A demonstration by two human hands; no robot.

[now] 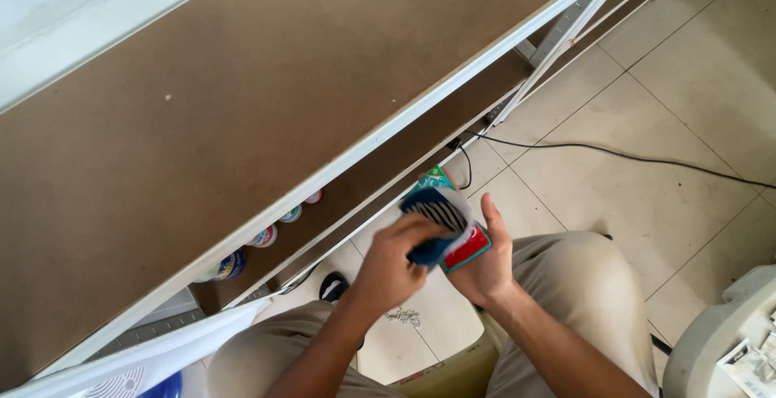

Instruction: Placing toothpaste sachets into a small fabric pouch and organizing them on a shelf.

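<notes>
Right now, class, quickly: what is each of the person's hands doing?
Left hand: closed, fingers gripping the small packets from the front.
Right hand: closed on the same packets, supporting them from behind.

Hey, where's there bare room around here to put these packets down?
The brown shelf top is bare along its whole length. The tiled floor right of the knee, below the black cable, is also free. Crowded: the lower shelf with its row of small tubs, and between the left hand and right hand holding packets.
</notes>
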